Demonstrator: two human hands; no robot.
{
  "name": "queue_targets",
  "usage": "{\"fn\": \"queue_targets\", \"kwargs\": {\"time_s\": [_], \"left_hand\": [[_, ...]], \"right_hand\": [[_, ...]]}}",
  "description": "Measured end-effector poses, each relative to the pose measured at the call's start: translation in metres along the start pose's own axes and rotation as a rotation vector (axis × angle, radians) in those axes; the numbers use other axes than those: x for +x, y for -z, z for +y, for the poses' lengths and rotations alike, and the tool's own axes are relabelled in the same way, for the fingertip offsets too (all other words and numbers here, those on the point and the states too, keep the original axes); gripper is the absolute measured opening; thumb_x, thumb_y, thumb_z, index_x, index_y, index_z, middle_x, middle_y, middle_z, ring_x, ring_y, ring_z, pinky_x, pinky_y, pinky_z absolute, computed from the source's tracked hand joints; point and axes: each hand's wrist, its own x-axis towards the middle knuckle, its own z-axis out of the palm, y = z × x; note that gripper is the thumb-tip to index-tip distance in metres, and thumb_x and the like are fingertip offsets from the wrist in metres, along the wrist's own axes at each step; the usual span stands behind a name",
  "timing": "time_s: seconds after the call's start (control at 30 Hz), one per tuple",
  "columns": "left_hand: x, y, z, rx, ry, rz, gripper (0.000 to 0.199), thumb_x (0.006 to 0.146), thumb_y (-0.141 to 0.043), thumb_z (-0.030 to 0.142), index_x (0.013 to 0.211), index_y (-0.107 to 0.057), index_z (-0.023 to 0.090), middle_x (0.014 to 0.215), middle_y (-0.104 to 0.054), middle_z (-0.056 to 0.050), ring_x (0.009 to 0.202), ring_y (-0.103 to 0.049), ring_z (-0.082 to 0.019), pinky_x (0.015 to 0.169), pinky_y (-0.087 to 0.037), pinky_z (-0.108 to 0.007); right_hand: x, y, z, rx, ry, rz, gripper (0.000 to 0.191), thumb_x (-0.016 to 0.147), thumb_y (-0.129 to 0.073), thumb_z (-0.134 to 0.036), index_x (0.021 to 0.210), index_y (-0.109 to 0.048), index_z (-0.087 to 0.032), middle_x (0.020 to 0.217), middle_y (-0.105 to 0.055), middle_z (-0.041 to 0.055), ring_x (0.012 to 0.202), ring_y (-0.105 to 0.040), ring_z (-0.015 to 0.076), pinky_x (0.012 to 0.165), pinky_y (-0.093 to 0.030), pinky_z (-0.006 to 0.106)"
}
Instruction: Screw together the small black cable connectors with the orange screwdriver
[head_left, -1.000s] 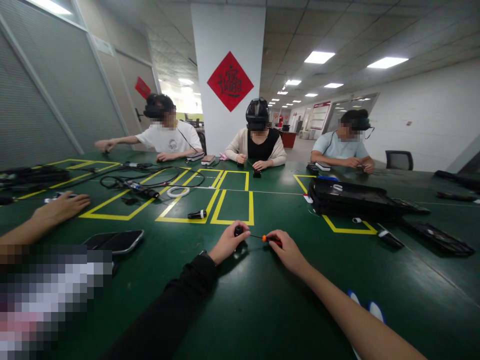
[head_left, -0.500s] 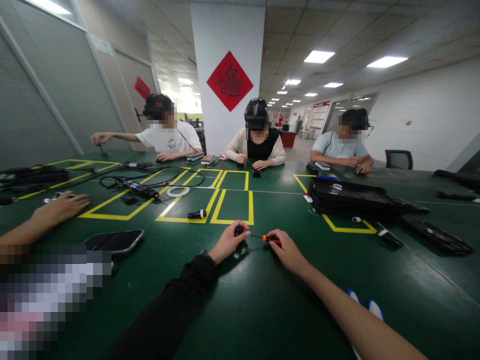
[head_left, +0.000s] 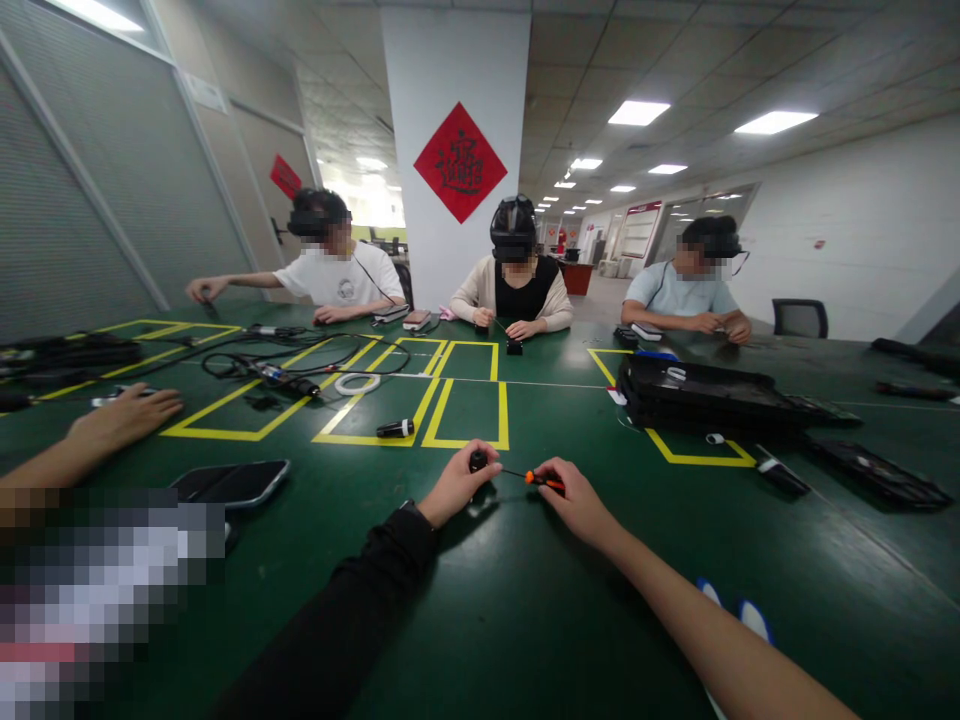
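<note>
Near the middle of the green table [head_left: 480, 610], my left hand [head_left: 457, 484] has its fingers closed around a small black cylindrical part [head_left: 478, 460]. To its right, my right hand [head_left: 576, 500] grips the orange and black handle of a screwdriver [head_left: 534, 478]. The thin shaft points left toward the black part; whether its tip touches is too small to tell. Beyond my left hand lies a black cylinder with a white band [head_left: 395, 429], on the yellow tape.
A phone [head_left: 231, 481] lies left of my left forearm, near another person's hand [head_left: 127, 415]. Cables [head_left: 289, 378] and a white ring [head_left: 358, 383] lie beyond. Black cases [head_left: 697, 392] stand at the right. Three people sit across the table.
My hands, the black part and the screwdriver look almost unchanged. At the far left, a person's outstretched hand has shifted slightly right.
</note>
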Motion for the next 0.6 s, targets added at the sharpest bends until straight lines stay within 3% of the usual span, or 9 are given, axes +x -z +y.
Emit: {"fn": "queue_targets", "kwargs": {"time_s": [0.17,0.33,0.6], "left_hand": [[0.0002,-0.0012,-0.0011,-0.003,-0.004,-0.008,0.021,0.073,-0.057,0.032,0.086,-0.052,0.017,0.079,-0.054,0.001,0.073,-0.050,-0.012,0.072,-0.039,-0.026],[-0.0001,-0.0016,-0.0005,-0.005,0.010,0.005,0.023,0.071,-0.058,0.034,0.086,-0.052,0.017,0.078,-0.055,0.000,0.072,-0.051,-0.013,0.070,-0.040,-0.026],[0.0000,-0.0019,-0.0014,-0.015,0.019,-0.006,0.026,0.069,-0.061,0.032,0.087,-0.052,0.017,0.076,-0.055,0.001,0.070,-0.052,-0.012,0.069,-0.041,-0.025]], "right_hand": [[-0.0010,0.0005,-0.0016,0.005,0.021,-0.016,0.029,0.074,-0.057,-0.023,0.102,-0.054,-0.020,0.101,-0.056,0.0042,0.095,-0.049,0.0173,0.085,-0.038,0.032],[0.0005,0.0002,-0.0008,-0.022,0.017,-0.034,0.021,0.084,-0.041,-0.024,0.093,-0.060,-0.019,0.094,-0.057,0.0053,0.092,-0.049,0.0170,0.086,-0.037,0.033],[-0.0004,0.0011,-0.0041,-0.005,0.026,-0.011,0.019,0.077,-0.053,-0.026,0.095,-0.058,-0.020,0.094,-0.057,0.0040,0.090,-0.049,0.0177,0.082,-0.038,0.033]]}}
